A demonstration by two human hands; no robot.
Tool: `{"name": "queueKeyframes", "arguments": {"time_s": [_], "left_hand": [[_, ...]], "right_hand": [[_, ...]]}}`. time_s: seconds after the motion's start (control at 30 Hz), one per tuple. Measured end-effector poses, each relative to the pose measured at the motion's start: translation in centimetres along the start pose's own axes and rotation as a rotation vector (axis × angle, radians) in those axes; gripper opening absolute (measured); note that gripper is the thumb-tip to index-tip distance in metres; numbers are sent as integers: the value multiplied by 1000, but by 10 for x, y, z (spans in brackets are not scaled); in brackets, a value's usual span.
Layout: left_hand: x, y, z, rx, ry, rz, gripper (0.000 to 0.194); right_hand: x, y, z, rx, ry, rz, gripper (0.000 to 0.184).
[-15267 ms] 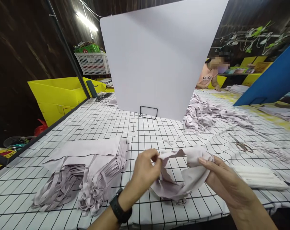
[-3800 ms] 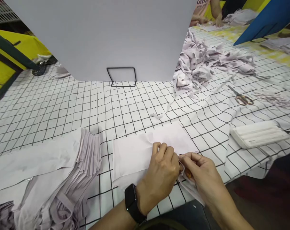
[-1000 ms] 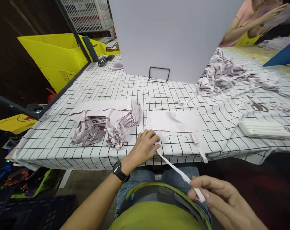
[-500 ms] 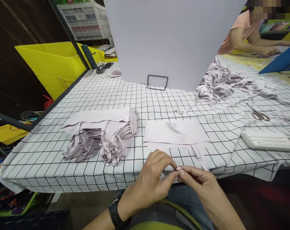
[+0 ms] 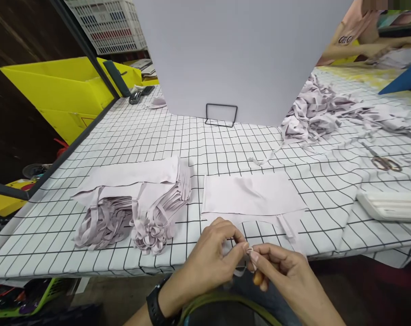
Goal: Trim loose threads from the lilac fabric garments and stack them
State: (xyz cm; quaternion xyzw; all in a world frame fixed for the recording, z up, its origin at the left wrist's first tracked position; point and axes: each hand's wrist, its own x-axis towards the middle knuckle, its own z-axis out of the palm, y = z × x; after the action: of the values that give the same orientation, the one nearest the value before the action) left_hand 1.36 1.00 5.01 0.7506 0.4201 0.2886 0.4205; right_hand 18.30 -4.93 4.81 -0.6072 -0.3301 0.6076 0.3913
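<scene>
A pale lilac fabric panel (image 5: 232, 197) lies flat on the checked tablecloth in front of me, with a short strap (image 5: 285, 226) hanging from its right front corner. My left hand (image 5: 219, 251) is just in front of the panel, thumb and forefinger pinched on a thin pale fabric strap (image 5: 250, 251). My right hand (image 5: 276, 267) pinches the same strap, its fingertips almost touching those of the left. Part of the strap is hidden by the fingers. To the left, a stack of similar panels (image 5: 130, 174) has many looped straps bunched at its front.
A large pale board (image 5: 232, 59) stands behind the panel on a wire stand (image 5: 221, 115). Scissors (image 5: 384, 160), a white plastic case (image 5: 392, 206) and a heap of lilac fabric (image 5: 314, 113) lie right. A co-worker's arms (image 5: 368, 50) handle fabric beyond. A yellow bin (image 5: 55, 90) stands left.
My view has shifted slightly. Both hands stay together, and a small bend of the pinched strap now shows between the fingertips. My right hand's lower fingers have spread downward.
</scene>
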Motion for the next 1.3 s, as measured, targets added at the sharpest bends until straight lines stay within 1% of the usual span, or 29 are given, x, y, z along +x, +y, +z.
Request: {"name": "queueKeyframes", "arguments": {"time_s": [0.03,0.1,0.17,0.23,0.27,0.33,0.43,0.57,0.7,0.8,0.9,1.03,1.3], "left_hand": [[5,-4,-1,68,19,53,8],[18,-12,-2,265,29,128,15],[30,-19,-2,464,-22,158,20],[41,-25,-1,582,-73,162,15],[45,-28,0,606,-79,167,13],[50,-33,2,604,-50,171,14],[55,-41,5,498,28,172,13],[57,-46,7,329,121,206,12],[57,-47,8,298,166,270,17],[56,-46,8,327,168,295,18],[56,-46,8,390,135,323,21],[55,-45,7,455,85,344,24],[54,-46,8,478,73,347,23]], "right_hand": [[3,-2,0,18,35,10,40],[9,-5,0,63,106,41,43],[16,-7,-2,95,158,70,44],[24,-9,-3,99,187,89,42],[28,-9,-3,99,191,97,41],[37,-9,-4,98,165,122,41],[49,-9,-2,145,137,147,44],[64,-10,3,238,153,184,44],[74,-14,5,284,188,231,40],[76,-18,8,298,237,247,41],[75,-21,12,300,266,243,41],[76,-24,14,303,270,243,39],[76,-27,14,299,286,240,39]]}}
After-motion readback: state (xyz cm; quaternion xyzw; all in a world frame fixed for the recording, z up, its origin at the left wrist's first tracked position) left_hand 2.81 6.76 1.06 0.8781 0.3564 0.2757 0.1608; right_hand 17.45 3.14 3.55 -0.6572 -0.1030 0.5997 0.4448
